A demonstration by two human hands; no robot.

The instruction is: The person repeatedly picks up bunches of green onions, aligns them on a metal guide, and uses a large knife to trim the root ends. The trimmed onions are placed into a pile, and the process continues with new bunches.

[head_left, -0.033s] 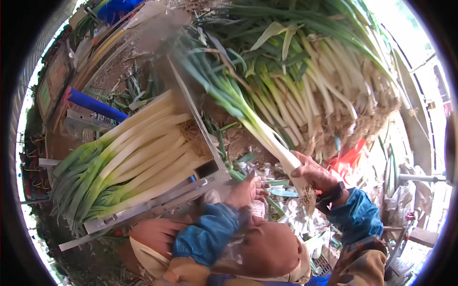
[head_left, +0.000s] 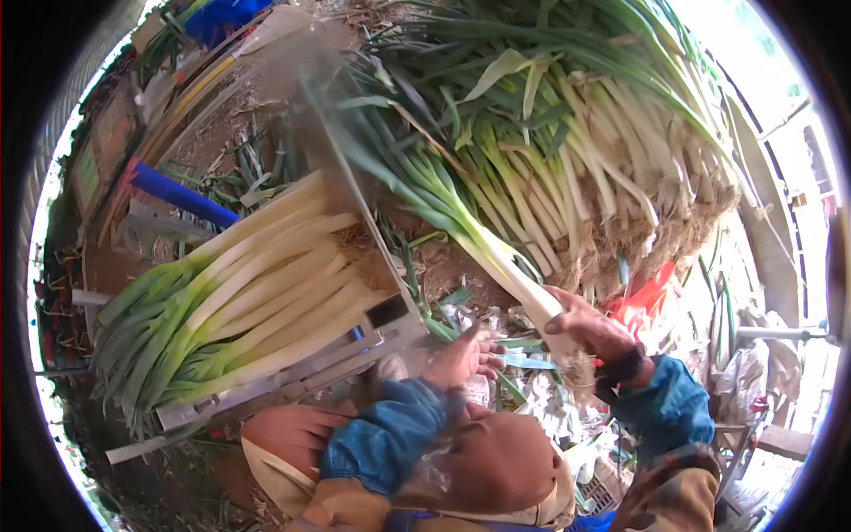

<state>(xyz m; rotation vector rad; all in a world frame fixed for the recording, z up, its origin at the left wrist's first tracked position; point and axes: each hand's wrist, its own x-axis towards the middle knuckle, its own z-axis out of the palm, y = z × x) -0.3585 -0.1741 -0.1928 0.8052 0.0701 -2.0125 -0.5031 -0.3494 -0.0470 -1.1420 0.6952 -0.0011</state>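
My right hand [head_left: 589, 328] is closed around the white root end of a few long green onions [head_left: 496, 253], held at a slant with their leafy tops toward the upper left. The roots hang blurred below my fingers. My left hand [head_left: 465, 356] is beside them, palm showing and fingers apart, touching nothing that I can see. To its left, a metal rack [head_left: 370, 222] holds a row of peeled green onions [head_left: 266, 266], white ends to the right and leaves drooping over the left side. A large heap of unpeeled green onions [head_left: 612, 133] lies at the far right, roots still soiled.
A blue tube [head_left: 182, 195] juts in at the rack's far side. Red plastic [head_left: 647, 301] lies beyond my right hand, and a clear plastic bag [head_left: 743, 381] is at the right. Peelings and leaf scraps [head_left: 545, 390] litter the ground around my knees.
The leafy tops of the held green onions have swung slightly left, and their roots have become blurred. Both hands have barely moved.
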